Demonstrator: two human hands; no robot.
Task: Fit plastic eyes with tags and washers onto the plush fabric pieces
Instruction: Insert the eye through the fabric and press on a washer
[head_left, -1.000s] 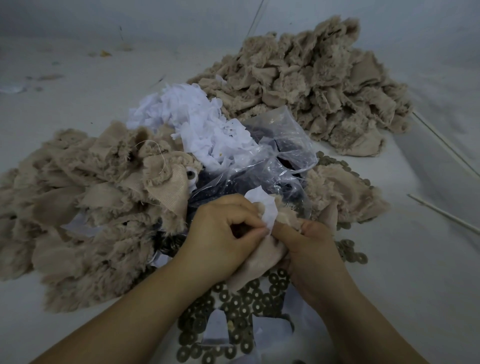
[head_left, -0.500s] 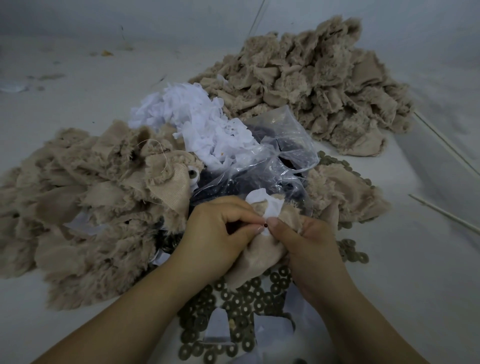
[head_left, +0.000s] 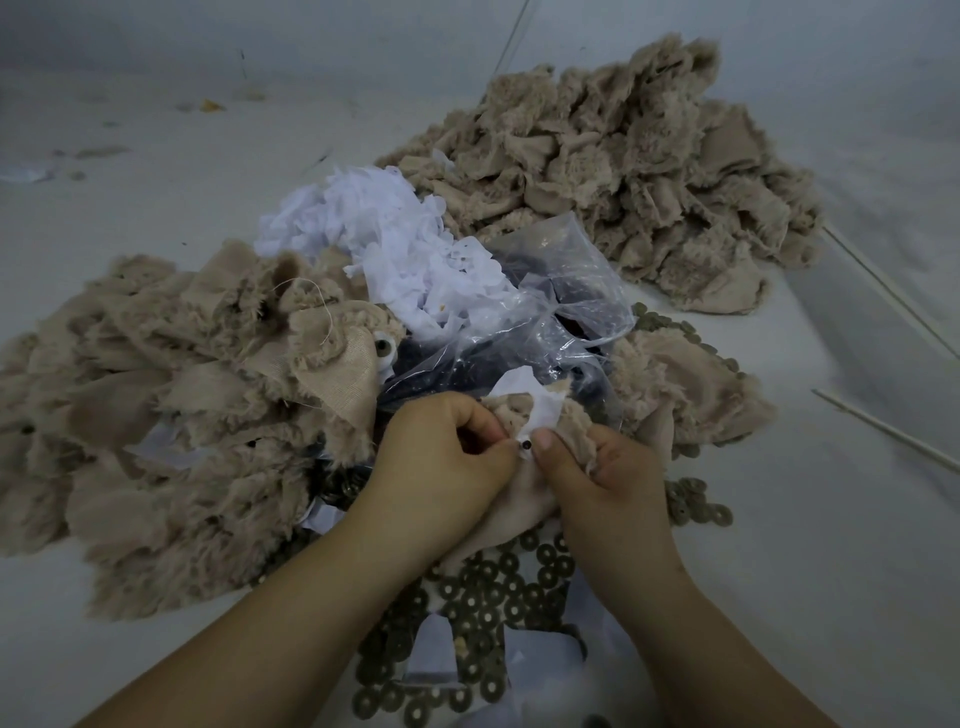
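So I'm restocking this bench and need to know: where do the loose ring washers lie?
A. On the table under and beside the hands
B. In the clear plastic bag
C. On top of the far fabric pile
A: the washers lie scattered on the table, below the left hand and right hand.

Plush piece (head_left: 514, 499) mostly covered by left hand (head_left: 441, 462) and right hand (head_left: 602, 467). Eye (head_left: 525, 445) between thumbs: only a dark tip shows, stem hidden. Clear bag (head_left: 561, 322) at 12 o'clock: dark contents unresolvable. Washers (head_left: 488, 597) cut off at 6 o'clock edge.
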